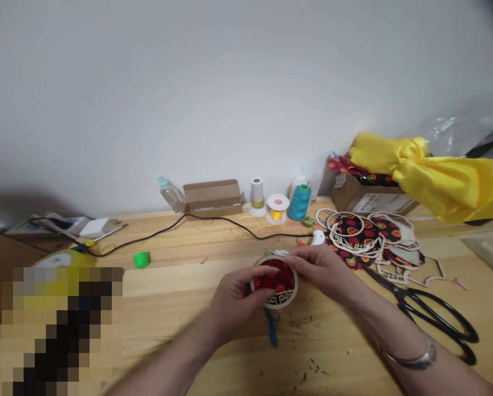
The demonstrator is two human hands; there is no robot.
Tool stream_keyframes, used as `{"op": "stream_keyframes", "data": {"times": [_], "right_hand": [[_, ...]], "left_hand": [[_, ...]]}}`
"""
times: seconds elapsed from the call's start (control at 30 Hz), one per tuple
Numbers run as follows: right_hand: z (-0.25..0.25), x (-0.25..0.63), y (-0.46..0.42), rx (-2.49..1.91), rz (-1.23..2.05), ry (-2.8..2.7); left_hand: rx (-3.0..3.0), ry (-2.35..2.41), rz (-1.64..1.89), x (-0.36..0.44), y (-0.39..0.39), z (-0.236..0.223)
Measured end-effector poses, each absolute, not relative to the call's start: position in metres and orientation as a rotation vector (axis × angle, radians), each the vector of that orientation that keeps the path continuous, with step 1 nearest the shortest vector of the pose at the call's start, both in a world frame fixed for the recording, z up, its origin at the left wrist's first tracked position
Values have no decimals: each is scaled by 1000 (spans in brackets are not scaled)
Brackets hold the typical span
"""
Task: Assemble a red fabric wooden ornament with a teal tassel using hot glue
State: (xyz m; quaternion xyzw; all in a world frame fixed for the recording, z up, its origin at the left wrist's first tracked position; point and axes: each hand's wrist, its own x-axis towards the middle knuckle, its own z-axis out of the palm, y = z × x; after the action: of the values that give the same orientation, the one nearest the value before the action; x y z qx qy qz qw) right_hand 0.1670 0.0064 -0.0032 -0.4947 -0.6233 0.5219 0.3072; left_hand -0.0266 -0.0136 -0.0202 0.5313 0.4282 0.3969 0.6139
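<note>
In the head view, my left hand (238, 297) grips a round wooden frame (294, 291) by its left side, with fingers across its face and thumb at the lower part. Dark red patterned fabric (285, 278) fills most of the frame, and a cut-out lattice runs along its lower edge. My right hand (318, 269) is closed in a pinch at the frame's upper right rim; anything small between those fingertips is hidden. Just below the frame, a teal strip (272, 329) lies on the table. Behind my right hand is a white tool (318, 237) joined to a black cord, partly covered.
Large black scissors (403, 294) lie at right, beside a pile of wooden frames (353, 234) and fabric. Thread spools (299, 202), an open cardboard box (213, 199) and a spray bottle (171, 195) line the wall. A black cord (225, 221) crosses the table (167, 308); a green cap (141, 259) sits left.
</note>
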Motion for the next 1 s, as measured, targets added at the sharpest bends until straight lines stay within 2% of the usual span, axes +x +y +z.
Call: {"op": "stream_keyframes", "data": {"times": [0.27, 0.83, 1.0], "right_hand": [[-2, 170, 8, -1241, 1505, -1601], [-4, 165, 5, -1340, 1396, -1564], [-3, 167, 5, -1342, 1387, -1575]], "left_hand": [[1223, 976, 903, -26, -14, -18], [1319, 934, 939, -28, -14, -22], [1115, 793, 994, -25, -17, -24]]}}
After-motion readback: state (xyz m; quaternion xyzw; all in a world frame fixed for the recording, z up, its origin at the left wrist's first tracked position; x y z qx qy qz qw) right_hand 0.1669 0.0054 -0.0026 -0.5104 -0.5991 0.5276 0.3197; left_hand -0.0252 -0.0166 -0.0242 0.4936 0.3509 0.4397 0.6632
